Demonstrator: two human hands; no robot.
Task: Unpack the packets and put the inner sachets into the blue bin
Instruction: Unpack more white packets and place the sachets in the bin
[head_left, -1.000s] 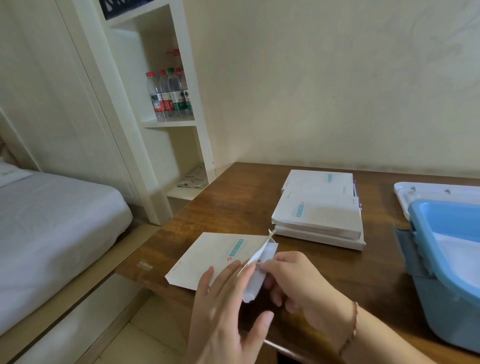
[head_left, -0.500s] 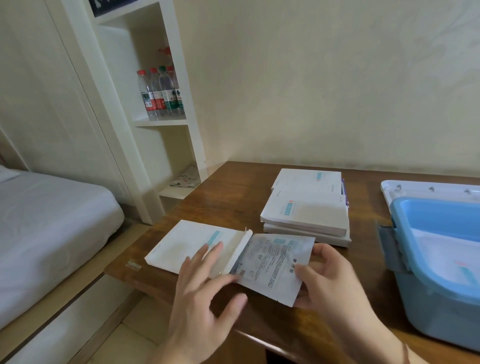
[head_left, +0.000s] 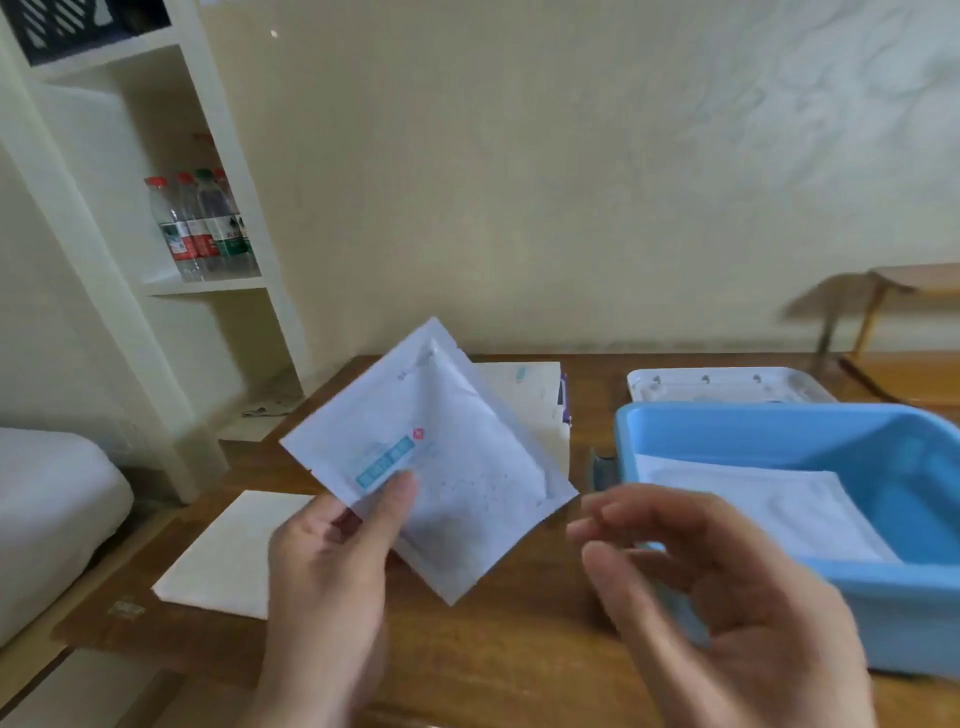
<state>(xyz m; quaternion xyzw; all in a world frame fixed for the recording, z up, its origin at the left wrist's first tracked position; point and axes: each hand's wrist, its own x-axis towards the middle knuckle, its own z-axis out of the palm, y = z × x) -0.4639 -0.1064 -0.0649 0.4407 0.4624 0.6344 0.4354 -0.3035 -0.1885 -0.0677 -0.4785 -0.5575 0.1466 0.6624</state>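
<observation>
My left hand (head_left: 332, 566) holds a white inner sachet (head_left: 457, 467) with a teal label, lifted off the table and tilted like a diamond. My right hand (head_left: 727, 597) hovers just right of the sachet, fingers curled apart, holding nothing, and is blurred. The empty outer packet (head_left: 228, 556) lies flat on the table under my left hand. A stack of white packets (head_left: 524, 400) sits behind the sachet, mostly hidden by it. The blue bin (head_left: 779, 426) stands at the right with white sachets (head_left: 753, 514) lying inside.
The bin's white lid (head_left: 727, 384) lies behind the bin. A white shelf unit (head_left: 208, 291) with water bottles (head_left: 202, 228) stands at the left, beside a bed (head_left: 52, 509). A wooden stool (head_left: 893, 291) is at the far right by the wall. The wooden table (head_left: 519, 623) runs under everything.
The sachet has come fully out of the packet and been lifted up; my left hand now grips it, and my right hand has let go and moved right.
</observation>
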